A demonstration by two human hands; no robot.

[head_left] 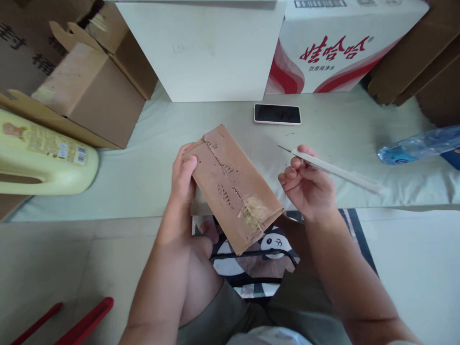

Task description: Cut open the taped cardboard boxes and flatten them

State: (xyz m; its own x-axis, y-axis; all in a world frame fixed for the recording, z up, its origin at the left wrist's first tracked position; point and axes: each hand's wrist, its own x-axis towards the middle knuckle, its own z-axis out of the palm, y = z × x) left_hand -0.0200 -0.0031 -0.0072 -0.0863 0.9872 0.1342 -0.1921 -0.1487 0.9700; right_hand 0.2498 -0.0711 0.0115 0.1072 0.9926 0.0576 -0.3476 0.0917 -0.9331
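Flat brown cardboard package (235, 189), sealed with torn tape, was held tilted above the person's lap at the near edge of the pale bench (151, 163).

The left hand (183, 175) gripped its upper left corner, thumb on the face and fingers clenched behind. The right hand (305, 184), just beside the package's right edge, pinched a slim white utility knife (334, 170) with its blade tip pointing left. On the bench stood an open brown cardboard box (97, 91), its contents hidden, a white box (204, 48), a red-and-white printed carton (338, 43), a black phone (277, 114), a yellow plastic jug (43, 158) and a clear water bottle (420, 143) lying down.
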